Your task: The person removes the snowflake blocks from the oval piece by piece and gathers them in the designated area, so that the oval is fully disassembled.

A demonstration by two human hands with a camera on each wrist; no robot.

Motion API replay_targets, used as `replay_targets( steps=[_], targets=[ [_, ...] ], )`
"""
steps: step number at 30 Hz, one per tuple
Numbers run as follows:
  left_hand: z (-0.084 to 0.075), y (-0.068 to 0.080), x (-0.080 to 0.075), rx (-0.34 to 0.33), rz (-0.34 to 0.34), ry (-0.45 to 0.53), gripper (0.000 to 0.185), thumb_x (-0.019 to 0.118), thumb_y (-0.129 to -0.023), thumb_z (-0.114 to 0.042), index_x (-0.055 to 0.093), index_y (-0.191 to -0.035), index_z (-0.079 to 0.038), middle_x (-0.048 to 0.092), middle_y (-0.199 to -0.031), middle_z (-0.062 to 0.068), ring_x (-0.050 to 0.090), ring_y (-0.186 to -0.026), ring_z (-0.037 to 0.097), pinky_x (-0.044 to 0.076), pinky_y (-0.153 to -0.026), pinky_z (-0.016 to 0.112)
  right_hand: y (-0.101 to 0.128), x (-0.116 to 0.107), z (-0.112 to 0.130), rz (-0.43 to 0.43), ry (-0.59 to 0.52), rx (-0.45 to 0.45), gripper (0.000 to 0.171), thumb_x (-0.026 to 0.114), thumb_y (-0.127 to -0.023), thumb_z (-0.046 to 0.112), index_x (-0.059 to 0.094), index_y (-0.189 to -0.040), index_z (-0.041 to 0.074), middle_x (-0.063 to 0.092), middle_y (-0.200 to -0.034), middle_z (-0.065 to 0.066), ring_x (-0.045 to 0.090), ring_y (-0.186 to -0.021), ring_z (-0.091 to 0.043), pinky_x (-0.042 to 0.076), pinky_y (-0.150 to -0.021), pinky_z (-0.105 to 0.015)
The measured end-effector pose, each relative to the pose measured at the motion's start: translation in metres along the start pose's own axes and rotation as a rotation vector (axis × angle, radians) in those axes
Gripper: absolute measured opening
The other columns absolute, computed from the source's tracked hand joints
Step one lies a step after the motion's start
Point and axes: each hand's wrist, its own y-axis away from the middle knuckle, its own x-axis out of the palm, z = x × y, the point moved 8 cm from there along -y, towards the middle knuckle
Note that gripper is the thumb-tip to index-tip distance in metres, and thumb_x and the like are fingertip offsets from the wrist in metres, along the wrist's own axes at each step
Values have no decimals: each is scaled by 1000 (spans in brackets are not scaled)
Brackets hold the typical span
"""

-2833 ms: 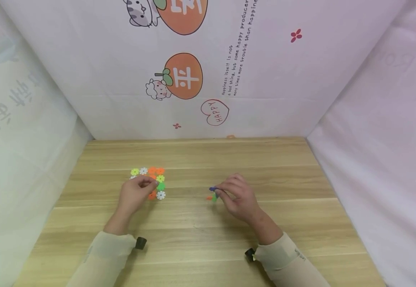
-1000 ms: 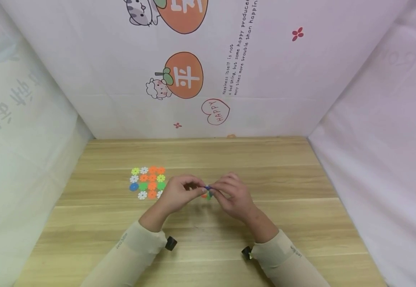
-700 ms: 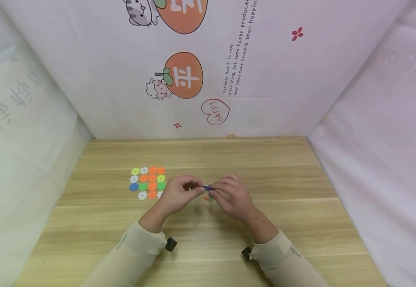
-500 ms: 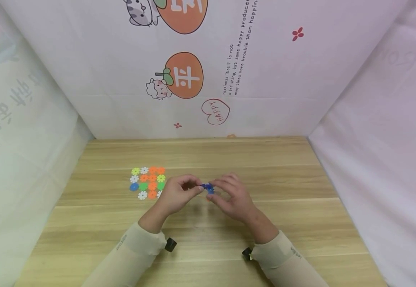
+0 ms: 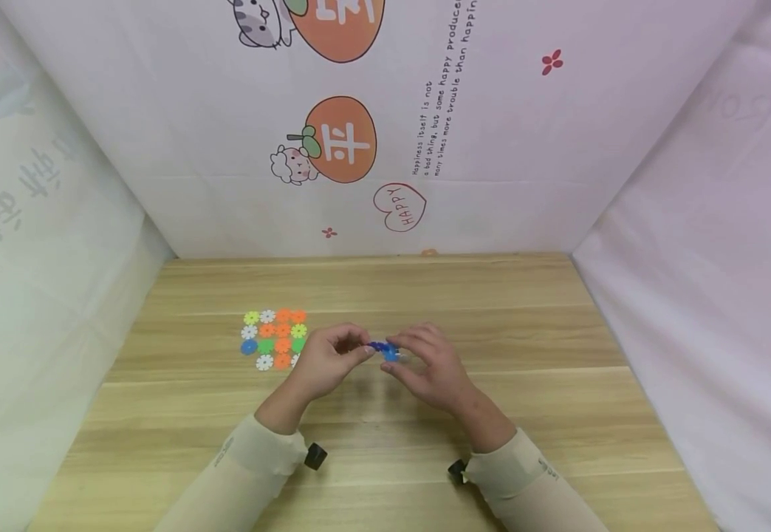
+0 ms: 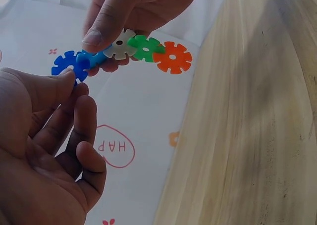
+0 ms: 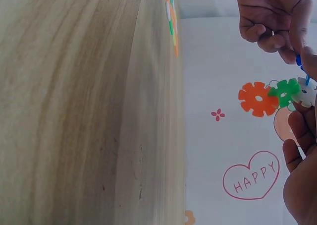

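Both hands meet over the middle of the table, holding a short chain of slotted plastic snowflake discs. My left hand [image 5: 326, 360] pinches the dark blue disc [image 6: 63, 61] at one end between thumb and fingers. My right hand [image 5: 433, 363] has its thumb on the light blue disc [image 6: 97, 58], with fingers curled behind the chain. Past it follow a white disc [image 6: 124, 47], a green disc [image 6: 143, 45] and, at the far end, an orange disc [image 6: 172, 61]. In the head view only the blue part shows clearly between the hands.
Left of my hands, loose snowflake discs [image 5: 282, 330] in yellow, white, orange, green and blue lie flat in rows on the wooden table [image 5: 385, 473]. My left hand partly covers their near right corner. Printed white cloth [image 5: 492, 185] walls off the back and sides.
My left hand has moved right from the loose discs to meet my right hand at the chain. The chain has since turned, bringing the light blue disc's face into the head view.
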Motion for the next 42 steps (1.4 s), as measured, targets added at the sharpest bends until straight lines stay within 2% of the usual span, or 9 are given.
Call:
replay_targets(
  steps=[11, 17, 22, 27, 29, 32, 35, 37, 42],
  targets=[
    [1, 4, -2, 3, -18, -35, 8, 76, -96, -16, 74, -95, -8, 73, -90, -4, 63, -77, 21, 53, -67, 30, -1, 0, 6, -16, 9, -52, 35, 81, -92, 33, 76, -113, 6, 75, -107, -2, 65, -101, -22, 50, -90, -40],
    [8, 9, -3, -25, -30, -47, 7, 77, -95, -20, 74, -94, -13, 73, -90, -6, 61, -77, 21, 52, -65, 30, 0, 3, 6, -1, -1, -69, 34, 80, -93, 34, 76, -113, 6, 75, -107, -2, 64, -101, -22, 51, -89, -39],
    [14, 15, -4, -31, -66, -36, 6, 78, -94, -15, 74, -91, -18, 72, -86, -6, 56, -73, 21, 47, -64, 28, 0, 6, 9, 15, -8, -84, 33, 82, -91, 33, 77, -111, 6, 75, -106, -2, 64, -100, -22, 52, -87, -38],
    [14, 17, -5, -22, -97, -28, 8, 78, -94, -13, 74, -89, -18, 72, -85, -5, 54, -72, 21, 44, -64, 28, 0, 7, 9, 30, -21, -66, 32, 83, -90, 31, 77, -111, 7, 74, -107, -2, 64, -102, -22, 53, -88, -39],
    [15, 18, -6, -27, -101, -16, 6, 78, -94, -13, 74, -91, -16, 72, -86, -4, 56, -74, 19, 47, -66, 27, 0, 7, 7, 42, -21, -59, 32, 83, -90, 31, 77, -111, 8, 74, -108, -1, 64, -103, -21, 52, -89, -39],
    [16, 20, -20, -39, -152, 34, 4, 77, -94, -11, 74, -94, -10, 73, -90, 0, 63, -78, 18, 54, -69, 27, 4, 3, 2, 41, -19, -59, 30, 84, -89, 27, 77, -110, 7, 74, -106, -1, 64, -102, -22, 52, -88, -39],
    [19, 23, -49, -43, -233, 66, 8, 75, -95, -10, 71, -98, -4, 71, -94, 6, 66, -82, 20, 57, -70, 28, 10, -6, -7, 14, -13, -54, 28, 87, -85, 19, 77, -108, 5, 73, -103, -2, 63, -97, -22, 52, -84, -38],
    [24, 26, -69, -62, -266, 45, 11, 75, -96, -11, 70, -100, -2, 70, -97, 9, 65, -83, 21, 56, -70, 27, 13, -13, -13, -3, -6, -34, 29, 88, -83, 16, 77, -107, 5, 73, -101, -2, 62, -96, -22, 51, -83, -37],
    [53, 41, -99, -239, -264, -68, 23, 74, -99, -28, 69, -107, -8, 70, -107, 8, 64, -94, 21, 55, -76, 24, 15, -19, -19, 13, 15, 22, 31, 87, -85, 22, 77, -111, 8, 74, -106, 0, 63, -99, -20, 50, -85, -35]
  ],
)
